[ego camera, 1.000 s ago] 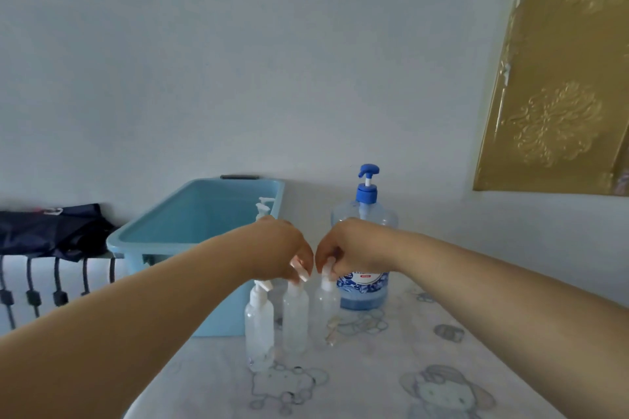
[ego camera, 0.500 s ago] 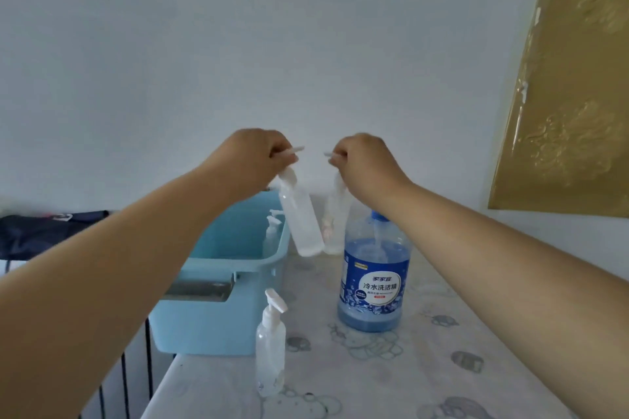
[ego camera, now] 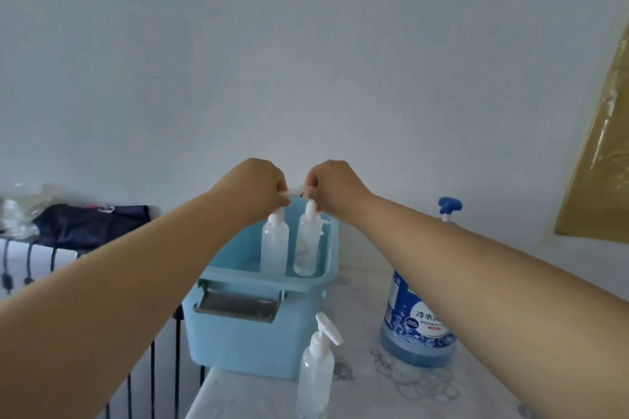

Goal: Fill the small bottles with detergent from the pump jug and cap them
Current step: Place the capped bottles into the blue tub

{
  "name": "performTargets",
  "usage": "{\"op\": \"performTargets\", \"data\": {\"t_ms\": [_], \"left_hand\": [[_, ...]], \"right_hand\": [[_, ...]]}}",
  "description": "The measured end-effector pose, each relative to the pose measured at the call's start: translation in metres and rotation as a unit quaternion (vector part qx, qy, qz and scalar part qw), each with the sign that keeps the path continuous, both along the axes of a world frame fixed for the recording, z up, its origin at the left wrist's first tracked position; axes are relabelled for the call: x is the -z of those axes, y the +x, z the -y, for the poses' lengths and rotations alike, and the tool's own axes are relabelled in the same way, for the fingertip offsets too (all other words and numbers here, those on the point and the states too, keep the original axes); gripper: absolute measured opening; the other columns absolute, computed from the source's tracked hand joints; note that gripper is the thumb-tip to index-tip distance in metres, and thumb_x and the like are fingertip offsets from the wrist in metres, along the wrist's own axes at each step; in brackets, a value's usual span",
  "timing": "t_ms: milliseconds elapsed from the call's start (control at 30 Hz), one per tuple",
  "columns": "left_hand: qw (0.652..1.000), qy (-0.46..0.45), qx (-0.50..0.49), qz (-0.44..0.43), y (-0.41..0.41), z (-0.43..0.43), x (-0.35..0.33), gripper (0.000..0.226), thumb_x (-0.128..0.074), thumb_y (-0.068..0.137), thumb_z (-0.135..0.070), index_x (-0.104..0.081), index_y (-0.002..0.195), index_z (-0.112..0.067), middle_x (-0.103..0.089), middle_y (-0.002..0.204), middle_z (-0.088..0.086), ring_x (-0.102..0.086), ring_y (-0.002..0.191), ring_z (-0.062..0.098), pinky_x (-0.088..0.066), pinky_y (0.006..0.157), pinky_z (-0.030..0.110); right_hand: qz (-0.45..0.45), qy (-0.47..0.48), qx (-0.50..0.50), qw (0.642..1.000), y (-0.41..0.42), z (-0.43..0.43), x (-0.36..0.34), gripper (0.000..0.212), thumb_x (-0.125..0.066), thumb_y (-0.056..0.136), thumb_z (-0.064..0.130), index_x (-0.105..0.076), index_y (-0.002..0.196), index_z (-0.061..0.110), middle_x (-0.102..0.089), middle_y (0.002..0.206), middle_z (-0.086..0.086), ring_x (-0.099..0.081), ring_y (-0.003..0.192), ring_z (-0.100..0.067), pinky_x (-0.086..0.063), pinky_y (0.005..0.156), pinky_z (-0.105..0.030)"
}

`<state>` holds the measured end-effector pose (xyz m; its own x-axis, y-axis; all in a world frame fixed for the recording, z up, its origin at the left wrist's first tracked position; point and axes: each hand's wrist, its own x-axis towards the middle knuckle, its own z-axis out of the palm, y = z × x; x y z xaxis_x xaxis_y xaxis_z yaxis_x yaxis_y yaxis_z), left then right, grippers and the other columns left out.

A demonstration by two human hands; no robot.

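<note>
Small bottles: two of them hang over the open top of the blue bin [ego camera: 258, 347], each held by its white pump head. We see the left bottle [ego camera: 274, 250] pinched at the pump by the left hand [ego camera: 253, 189], fingers curled tight around the nozzle, and the right bottle [ego camera: 307, 248] gripped the same way by the right hand [ego camera: 335, 187]. Both bottles are roughly upright, side by side and just apart, their lower ends level with the bin's near rim. We cannot tell whether they touch the bin's floor, since the near wall hides it. Both are translucent; how full they are is not clear to us at this sharpness. A further pump head seems to show just behind the right bottle.

A third small bottle [ego camera: 315, 371] stands capped with a white pump on the patterned tabletop [ego camera: 391, 395], just in front of the bin's right corner. The pump jug [ego camera: 413, 326], holding blue liquid and topped by a blue pump, stands to the right on the same surface, partly hidden by the right forearm. The bin carries a grey metal handle [ego camera: 238, 304] on its near wall. A dark cloth [ego camera: 88, 224] lies well to the left, over a railing.
</note>
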<state>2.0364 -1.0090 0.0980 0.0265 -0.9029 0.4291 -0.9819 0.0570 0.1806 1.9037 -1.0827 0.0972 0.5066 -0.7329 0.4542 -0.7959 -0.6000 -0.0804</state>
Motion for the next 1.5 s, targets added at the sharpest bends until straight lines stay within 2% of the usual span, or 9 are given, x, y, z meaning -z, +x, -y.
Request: {"op": "performTargets", "data": {"t_ms": [67, 200, 400, 600, 767, 933, 1100, 1300, 1500], "left_hand": [[0.999, 0.029, 0.004, 0.018, 0.003, 0.005, 0.007, 0.015, -0.062, 0.088, -0.026, -0.072, 0.095, -0.017, -0.061, 0.077, -0.003, -0.058, 0.082, 0.016, -0.044, 0.071, 0.026], [0.997, 0.068, 0.008, 0.038, 0.005, 0.014, 0.016, 0.013, -0.064, 0.085, -0.026, -0.072, 0.093, -0.020, -0.053, 0.067, -0.010, -0.056, 0.080, 0.013, -0.043, 0.070, 0.024], [0.994, 0.097, 0.013, 0.048, 0.002, 0.021, 0.026, 0.013, -0.064, 0.085, -0.025, -0.073, 0.093, -0.020, -0.062, 0.081, -0.004, -0.062, 0.088, 0.017, -0.050, 0.079, 0.029], [0.990, 0.130, 0.024, 0.046, 0.001, 0.031, 0.035, 0.014, -0.062, 0.085, -0.022, -0.073, 0.094, -0.021, -0.062, 0.079, -0.004, -0.057, 0.078, 0.013, -0.043, 0.070, 0.023], [0.985, 0.165, 0.033, 0.033, -0.006, 0.038, 0.039, 0.021, -0.058, 0.089, -0.021, -0.072, 0.104, -0.018, -0.068, 0.088, 0.000, -0.063, 0.094, 0.015, -0.045, 0.080, 0.024], [0.977, 0.203, 0.047, 0.039, -0.017, 0.044, 0.042, 0.025, -0.057, 0.092, -0.025, -0.069, 0.111, -0.014, -0.071, 0.095, 0.002, -0.061, 0.092, 0.016, -0.042, 0.081, 0.025], [0.977, 0.205, 0.049, 0.031, -0.022, 0.046, 0.051, 0.024, -0.059, 0.089, -0.022, -0.071, 0.109, -0.015, -0.069, 0.107, 0.003, -0.062, 0.105, 0.021, -0.046, 0.090, 0.030], [0.981, 0.190, 0.034, 0.005, -0.016, 0.035, 0.046, 0.037, -0.061, 0.089, -0.023, -0.059, 0.126, -0.025, -0.061, 0.125, -0.003, -0.056, 0.114, 0.017, -0.043, 0.100, 0.028], [0.984, 0.170, 0.046, -0.014, -0.016, 0.010, 0.042, 0.034, -0.058, 0.089, -0.015, -0.062, 0.123, -0.021, -0.064, 0.121, -0.003, -0.059, 0.107, 0.014, -0.044, 0.097, 0.026]], "right_hand": [[-0.076, 0.014, 0.012, 0.997, 0.008, 0.010, 0.012, 0.019, -0.059, 0.085, 0.013, -0.072, 0.094, 0.004, -0.069, 0.098, -0.011, -0.062, 0.092, -0.026, -0.050, 0.080, -0.034], [-0.133, 0.054, 0.038, 0.989, 0.015, 0.024, 0.031, 0.021, -0.074, 0.075, 0.022, -0.073, 0.096, 0.018, -0.067, 0.095, -0.002, -0.062, 0.093, -0.021, -0.050, 0.079, -0.031], [-0.245, 0.024, 0.065, 0.967, 0.020, 0.040, 0.045, 0.028, -0.070, 0.081, 0.034, -0.068, 0.106, 0.023, -0.064, 0.105, 0.003, -0.056, 0.107, -0.019, -0.033, 0.091, -0.033], [-0.279, 0.031, 0.081, 0.956, 0.021, 0.045, 0.047, 0.032, -0.067, 0.083, 0.041, -0.066, 0.112, 0.029, -0.061, 0.112, 0.007, -0.053, 0.114, -0.017, -0.030, 0.093, -0.036], [-0.151, 0.040, 0.090, 0.984, 0.016, 0.041, 0.034, 0.021, -0.058, 0.086, 0.020, -0.069, 0.104, 0.025, -0.062, 0.114, 0.006, -0.055, 0.109, -0.019, -0.038, 0.097, -0.037], [-0.044, 0.074, 0.075, 0.993, -0.004, 0.031, 0.030, 0.006, -0.062, 0.086, 0.031, -0.068, 0.086, 0.027, -0.068, 0.103, 0.009, -0.057, 0.104, -0.016, -0.037, 0.093, -0.035], [-0.004, 0.095, 0.052, 0.994, -0.016, 0.016, 0.030, 0.011, -0.062, 0.085, 0.025, -0.071, 0.091, 0.028, -0.069, 0.102, 0.011, -0.057, 0.103, -0.015, -0.037, 0.091, -0.032], [0.049, 0.134, 0.005, 0.990, -0.027, -0.004, 0.025, 0.017, -0.066, 0.081, 0.022, -0.074, 0.096, 0.023, -0.071, 0.104, 0.006, -0.062, 0.103, -0.016, -0.049, 0.095, -0.038], [0.072, 0.138, -0.034, 0.987, -0.040, -0.033, 0.017, 0.017, -0.066, 0.083, 0.016, -0.075, 0.097, 0.015, -0.071, 0.098, 0.003, -0.062, 0.092, -0.011, -0.046, 0.077, -0.021]]}}
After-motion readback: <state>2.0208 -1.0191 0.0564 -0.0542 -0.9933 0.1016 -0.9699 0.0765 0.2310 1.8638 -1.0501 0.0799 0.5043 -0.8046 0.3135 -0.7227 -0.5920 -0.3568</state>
